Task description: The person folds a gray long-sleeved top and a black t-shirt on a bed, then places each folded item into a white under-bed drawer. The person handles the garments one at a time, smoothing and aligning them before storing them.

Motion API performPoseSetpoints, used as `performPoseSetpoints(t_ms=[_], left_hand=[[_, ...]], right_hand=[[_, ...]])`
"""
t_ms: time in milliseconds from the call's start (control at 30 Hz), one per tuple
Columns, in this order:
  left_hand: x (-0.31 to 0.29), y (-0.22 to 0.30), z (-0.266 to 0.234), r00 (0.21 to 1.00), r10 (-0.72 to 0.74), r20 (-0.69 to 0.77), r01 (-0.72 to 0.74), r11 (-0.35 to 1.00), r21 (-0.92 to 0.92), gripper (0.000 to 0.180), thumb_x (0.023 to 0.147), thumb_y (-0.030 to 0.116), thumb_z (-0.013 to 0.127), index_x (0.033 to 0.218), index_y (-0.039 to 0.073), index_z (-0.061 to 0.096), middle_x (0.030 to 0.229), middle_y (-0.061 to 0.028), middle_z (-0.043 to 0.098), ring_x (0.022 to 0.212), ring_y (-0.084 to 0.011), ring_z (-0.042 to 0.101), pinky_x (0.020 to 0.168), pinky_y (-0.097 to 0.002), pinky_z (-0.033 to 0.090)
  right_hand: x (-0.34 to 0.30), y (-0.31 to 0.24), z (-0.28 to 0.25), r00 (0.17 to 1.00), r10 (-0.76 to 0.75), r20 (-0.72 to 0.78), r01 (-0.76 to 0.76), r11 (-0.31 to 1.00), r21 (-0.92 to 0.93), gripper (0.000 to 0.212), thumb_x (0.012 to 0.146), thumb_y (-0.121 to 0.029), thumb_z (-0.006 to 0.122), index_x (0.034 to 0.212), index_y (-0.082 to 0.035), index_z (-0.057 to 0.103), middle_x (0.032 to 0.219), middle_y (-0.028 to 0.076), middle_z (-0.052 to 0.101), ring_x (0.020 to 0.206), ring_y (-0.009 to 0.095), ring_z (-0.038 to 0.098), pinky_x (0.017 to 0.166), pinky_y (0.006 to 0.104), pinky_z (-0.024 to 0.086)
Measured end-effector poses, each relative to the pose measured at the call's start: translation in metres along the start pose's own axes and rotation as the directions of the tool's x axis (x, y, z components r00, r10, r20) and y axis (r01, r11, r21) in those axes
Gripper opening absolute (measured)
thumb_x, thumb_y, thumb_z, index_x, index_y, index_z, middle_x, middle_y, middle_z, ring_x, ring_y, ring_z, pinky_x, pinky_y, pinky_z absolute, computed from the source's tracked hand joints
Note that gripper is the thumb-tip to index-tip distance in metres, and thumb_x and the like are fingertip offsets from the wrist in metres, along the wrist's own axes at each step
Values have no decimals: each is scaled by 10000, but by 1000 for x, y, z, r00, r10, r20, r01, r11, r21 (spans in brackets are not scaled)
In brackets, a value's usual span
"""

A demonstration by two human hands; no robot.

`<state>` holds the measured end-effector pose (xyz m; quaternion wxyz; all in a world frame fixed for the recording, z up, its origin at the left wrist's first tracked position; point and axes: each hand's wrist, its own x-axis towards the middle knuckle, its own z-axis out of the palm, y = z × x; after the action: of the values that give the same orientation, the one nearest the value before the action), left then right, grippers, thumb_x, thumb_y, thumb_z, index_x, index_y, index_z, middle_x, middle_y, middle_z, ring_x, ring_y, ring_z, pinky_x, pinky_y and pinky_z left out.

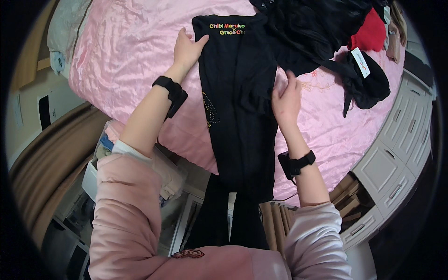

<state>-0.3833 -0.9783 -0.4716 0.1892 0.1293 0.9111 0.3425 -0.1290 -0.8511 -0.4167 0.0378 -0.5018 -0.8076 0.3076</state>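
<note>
A black garment (238,140) lies lengthwise on the bed, with colourful lettering near its far end and a pattern of small shiny studs along its left side. Its near end hangs over the bed's edge; folds hide whether it is a top or trousers. At its far left corner is my left hand (188,50), thumb and fingers apart, the thumb touching the cloth's edge. My right hand (287,100) rests against the right edge beside a bunched fold, its thumb and forefinger spread. Neither hand visibly grips the cloth.
A pink satin bedspread (140,56) covers the bed. Dark shiny clothing (312,28), a red knitted piece (371,32) and a black item with a white tag (368,84) lie at the far right. White drawers (380,172) stand right; a clothes-filled bin (165,179) stands near left.
</note>
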Motion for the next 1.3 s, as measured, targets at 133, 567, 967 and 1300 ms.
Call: performPoseSetpoints(t_ms=[133,567,967,1300], left_hand=[[25,-2,2,983,-74,169,123,945,-302,809,720,366,761,1268,-113,409,1101,-196,612,979,-264,617,838,-322,493],[10,32,-21,961,31,276,150,776,-612,274,791,26,671,1052,-39,614,972,-110,663,867,-177,637,797,-272,510],[-159,-25,-87,410,819,402,-908,409,94,224,740,26,553,940,104,618,1129,-62,602,1101,-241,547,964,-426,380],[-165,-14,-31,669,659,344,-743,606,284,526,816,289,614,1293,101,493,1449,-115,347,1326,-286,337,1046,-491,291]], right_hand=[[-1,2,3,662,-707,247,748,645,-157,551,828,-168,540,1356,-80,406,1434,204,321,1297,350,358,1018,418,355],[161,-61,45,973,-155,170,162,986,-29,681,649,-352,771,1200,-31,531,965,117,655,966,287,627,875,359,487],[-1,23,-66,251,-860,444,968,232,-97,212,697,-53,601,907,-76,581,976,73,596,1031,236,565,955,442,408],[-30,-31,-3,489,-786,378,872,440,-213,501,811,-282,602,1289,-171,500,1400,118,396,1327,295,332,1053,552,245]])
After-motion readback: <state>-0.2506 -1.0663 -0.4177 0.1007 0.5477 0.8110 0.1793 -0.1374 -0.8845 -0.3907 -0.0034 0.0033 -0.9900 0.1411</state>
